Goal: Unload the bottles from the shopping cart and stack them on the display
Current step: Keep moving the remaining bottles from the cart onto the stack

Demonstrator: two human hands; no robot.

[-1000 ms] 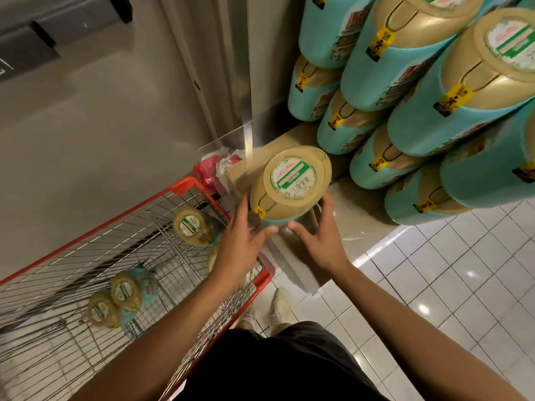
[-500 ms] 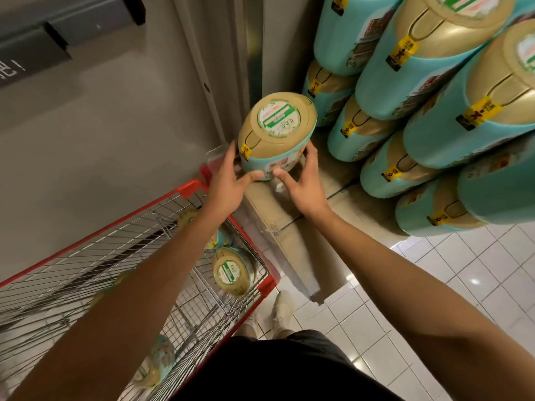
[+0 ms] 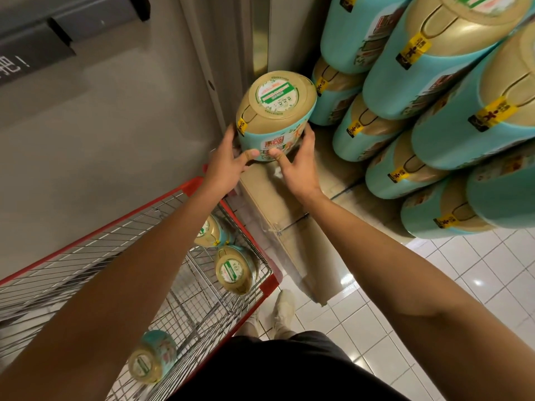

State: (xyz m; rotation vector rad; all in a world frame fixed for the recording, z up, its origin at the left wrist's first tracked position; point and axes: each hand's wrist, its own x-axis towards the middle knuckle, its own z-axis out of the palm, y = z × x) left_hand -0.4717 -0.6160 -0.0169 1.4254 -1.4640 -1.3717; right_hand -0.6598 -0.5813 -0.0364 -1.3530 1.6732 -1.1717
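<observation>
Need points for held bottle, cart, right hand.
held bottle (image 3: pixel 275 96), head view, on the round label of its gold cap.
cart (image 3: pixel 162 199), head view, on the red top rail.
right hand (image 3: pixel 298 166), head view, on the back of the hand.

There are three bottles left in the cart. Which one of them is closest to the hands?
The bottle at the cart's far corner, partly hidden under the left forearm. It lies closest to the hands; the second is farther back, the third farthest.
</observation>
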